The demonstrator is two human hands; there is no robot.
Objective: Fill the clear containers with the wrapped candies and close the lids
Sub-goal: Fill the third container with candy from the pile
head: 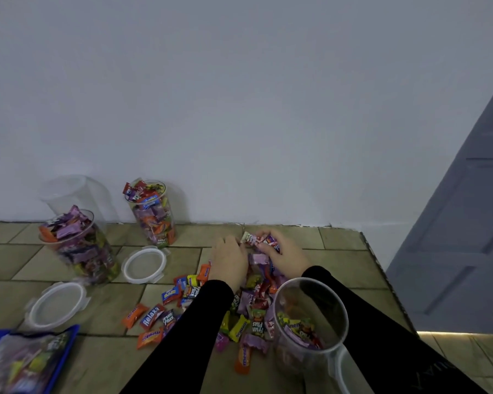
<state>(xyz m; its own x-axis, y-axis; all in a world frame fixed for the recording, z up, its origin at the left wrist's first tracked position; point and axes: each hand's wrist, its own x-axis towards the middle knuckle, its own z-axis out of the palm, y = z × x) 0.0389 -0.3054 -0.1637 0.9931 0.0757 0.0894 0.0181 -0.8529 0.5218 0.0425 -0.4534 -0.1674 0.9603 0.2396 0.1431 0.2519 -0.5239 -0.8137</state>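
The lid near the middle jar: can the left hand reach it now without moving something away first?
Probably yes. The lid lies flat on bare floor, apart from the left hand, with nothing between them. That hand rests on the candy pile and may need to let go of candies first.

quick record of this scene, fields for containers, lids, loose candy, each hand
full containers: two, heaped, no lids on
near container: open, partly filled
empty container: behind the left full one
lids: two on the floor
loose candies: pile between the arms
left hand: fingers in the pile
right hand: gripping candies
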